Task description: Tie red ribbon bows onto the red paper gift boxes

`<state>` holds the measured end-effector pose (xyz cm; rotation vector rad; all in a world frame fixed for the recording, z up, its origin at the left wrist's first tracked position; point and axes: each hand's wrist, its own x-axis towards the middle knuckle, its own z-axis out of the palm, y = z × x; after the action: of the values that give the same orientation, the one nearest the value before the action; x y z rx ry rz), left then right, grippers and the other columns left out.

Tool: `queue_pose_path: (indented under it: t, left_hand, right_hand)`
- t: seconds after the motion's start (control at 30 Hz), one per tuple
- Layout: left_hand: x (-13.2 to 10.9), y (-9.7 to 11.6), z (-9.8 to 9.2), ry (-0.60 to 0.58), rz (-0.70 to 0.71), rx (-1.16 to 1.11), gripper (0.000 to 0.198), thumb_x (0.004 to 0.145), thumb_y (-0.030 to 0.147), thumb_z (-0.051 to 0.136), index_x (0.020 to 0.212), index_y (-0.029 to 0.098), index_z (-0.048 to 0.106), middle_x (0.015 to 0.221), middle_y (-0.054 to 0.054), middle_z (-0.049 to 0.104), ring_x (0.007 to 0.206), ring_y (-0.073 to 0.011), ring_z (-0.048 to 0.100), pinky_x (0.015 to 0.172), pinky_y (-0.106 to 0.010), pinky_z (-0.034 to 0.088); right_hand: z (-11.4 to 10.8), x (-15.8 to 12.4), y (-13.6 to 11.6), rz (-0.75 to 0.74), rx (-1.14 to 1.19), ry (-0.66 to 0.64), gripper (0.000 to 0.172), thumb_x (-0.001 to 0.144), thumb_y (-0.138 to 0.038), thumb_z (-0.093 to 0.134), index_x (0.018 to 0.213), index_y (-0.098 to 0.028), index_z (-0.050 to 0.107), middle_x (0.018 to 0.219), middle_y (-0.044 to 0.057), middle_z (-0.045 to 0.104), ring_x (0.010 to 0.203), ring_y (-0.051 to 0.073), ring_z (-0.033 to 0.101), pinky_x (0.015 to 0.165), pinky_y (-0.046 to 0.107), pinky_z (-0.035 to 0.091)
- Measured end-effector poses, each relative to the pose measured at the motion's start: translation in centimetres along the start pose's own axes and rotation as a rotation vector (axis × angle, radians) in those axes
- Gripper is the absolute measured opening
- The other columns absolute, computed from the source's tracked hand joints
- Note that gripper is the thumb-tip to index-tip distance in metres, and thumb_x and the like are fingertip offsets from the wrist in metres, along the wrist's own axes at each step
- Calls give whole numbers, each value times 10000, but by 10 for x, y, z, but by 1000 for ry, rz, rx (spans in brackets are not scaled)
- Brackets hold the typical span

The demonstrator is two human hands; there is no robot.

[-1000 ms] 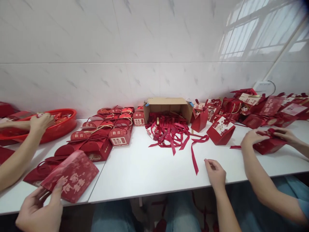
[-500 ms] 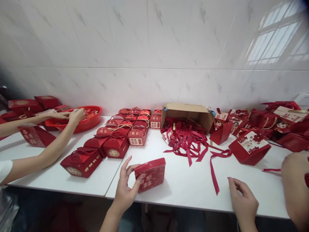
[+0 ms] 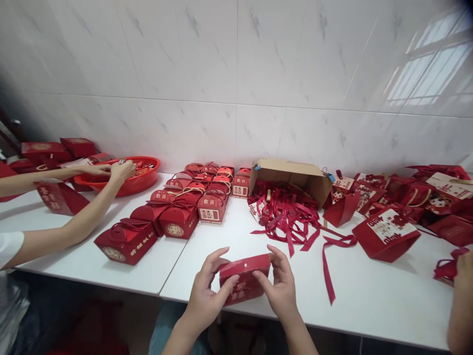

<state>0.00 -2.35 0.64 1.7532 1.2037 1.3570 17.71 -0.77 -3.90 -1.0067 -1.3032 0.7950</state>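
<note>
A red paper gift box (image 3: 247, 286) with pale printed characters stands at the table's front edge, directly in front of me. Its narrow top strip has a small hole. My left hand (image 3: 205, 295) grips the box's left side, thumb on the front face. On the opposite side, my right hand (image 3: 281, 287) holds it too, with its thumb near the top front edge and its fingers around the right end. The box's back and the fingertips behind it are partly hidden. A loose dark-red ribbon (image 3: 327, 271) lies to the right of my right hand.
Behind, a cardboard box (image 3: 291, 167) lies on its side, spilling red ribbons (image 3: 286, 217). Rows of tied red boxes (image 3: 179, 224) stand left. A co-worker's hands (image 3: 121, 170) reach into a red basin (image 3: 148, 182). Another person's hand (image 3: 463, 276) is far right, near more red boxes (image 3: 386, 234).
My right hand has moved left from the bare table onto the red box, which both hands now hold. The box sits slightly further right and lower. The right-hand person's arm has drawn back.
</note>
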Motion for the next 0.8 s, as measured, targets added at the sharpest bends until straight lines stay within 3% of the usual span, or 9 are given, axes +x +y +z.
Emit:
queue_pose_path:
  t: [0.07, 0.17, 0.23, 0.3, 0.43, 0.6, 0.73, 0.77, 0.8]
  left_hand:
    - [-3, 0, -1, -24, 41, 50, 323, 847, 237, 564, 1167, 244, 520, 994, -52, 615, 901, -173, 619, 801, -289, 506]
    - [-4, -3, 0, -89, 136, 99, 187, 861, 216, 533, 1041, 225, 583, 1021, -75, 575, 1001, -207, 570, 864, -339, 476]
    - [-4, -7, 3, -76, 168, 64, 130, 880, 203, 493, 976, 215, 579, 1009, -78, 564, 1001, -207, 561, 869, -350, 465]
    - [-4, -11, 7, -44, 170, 16, 110, 892, 188, 467, 925, 211, 570, 996, -73, 564, 979, -198, 564, 854, -341, 463]
    - [-4, -18, 10, -39, 160, -68, 109, 878, 175, 501, 956, 217, 564, 986, -63, 571, 962, -193, 572, 843, -329, 461]
    - [-4, -19, 15, -9, 99, -148, 157, 877, 189, 517, 1026, 227, 552, 1020, -60, 601, 1009, -196, 574, 892, -329, 441]
    - [-4, -18, 21, -15, 29, -163, 103, 921, 205, 434, 942, 210, 535, 908, -42, 603, 876, -165, 595, 797, -289, 453]
    - [-4, -19, 22, -15, 25, -160, 97, 922, 211, 432, 940, 207, 527, 908, -42, 599, 866, -164, 593, 787, -287, 449]
    - [-4, -19, 22, -17, 26, -156, 93, 923, 217, 431, 937, 206, 523, 908, -42, 595, 862, -164, 590, 784, -285, 445]
  right_hand:
    - [1, -4, -1, -12, 19, 32, 469, 767, -260, 679, 1208, -251, 519, 1066, 74, 603, 946, 211, 597, 810, 350, 510]
    - [-1, -7, -7, -99, 32, -30, 207, 786, -230, 655, 991, -237, 631, 886, 38, 593, 822, 185, 585, 714, 305, 496]
    - [-1, -7, -10, -136, 32, -50, 52, 804, -222, 633, 853, -229, 648, 788, 17, 541, 748, 166, 560, 668, 287, 473]
    - [0, -7, -11, -137, 27, -5, 16, 804, -228, 632, 801, -229, 647, 818, 21, 526, 783, 170, 557, 695, 292, 466]
    - [4, -7, -9, -98, 71, -6, 26, 809, -245, 624, 790, -230, 635, 878, 31, 574, 858, 192, 581, 761, 322, 469]
    - [-3, -1, -11, -117, 64, -76, 74, 811, -285, 632, 774, -223, 615, 765, 13, 591, 741, 176, 591, 660, 293, 474]
    - [-28, 42, -9, -223, -111, -337, 405, 839, -548, 497, 735, -197, 670, 696, 42, 626, 670, 186, 597, 628, 310, 492]
    - [-35, 60, -5, -218, -167, -320, 480, 871, -560, 413, 737, -182, 676, 715, 65, 642, 706, 200, 607, 665, 328, 499]
    - [-41, 80, 1, -189, -401, -226, 537, 914, -536, 299, 737, -192, 671, 740, 65, 654, 734, 193, 614, 688, 320, 503]
